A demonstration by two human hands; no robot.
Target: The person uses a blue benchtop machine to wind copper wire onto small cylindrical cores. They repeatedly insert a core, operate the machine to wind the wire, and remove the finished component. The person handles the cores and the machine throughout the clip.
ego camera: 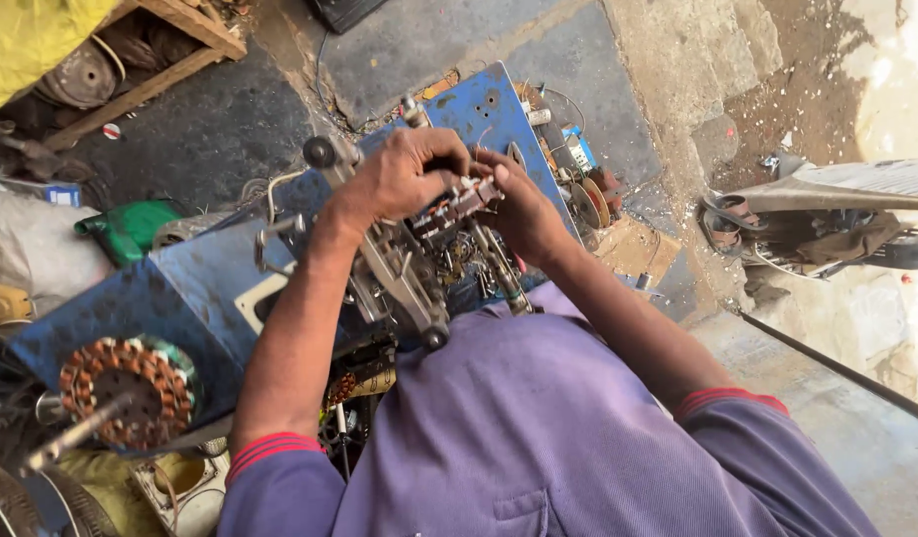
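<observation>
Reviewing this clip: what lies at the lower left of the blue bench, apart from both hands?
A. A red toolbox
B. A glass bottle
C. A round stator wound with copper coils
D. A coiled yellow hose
C: a round copper-wound stator lies there, while the left hand and right hand grip a small metal part.

Bright daylight falls from the right, washing out the pale wall (901, 70) there in glare; shadows stay soft, the centre is sharp, and edges bend slightly.
</observation>
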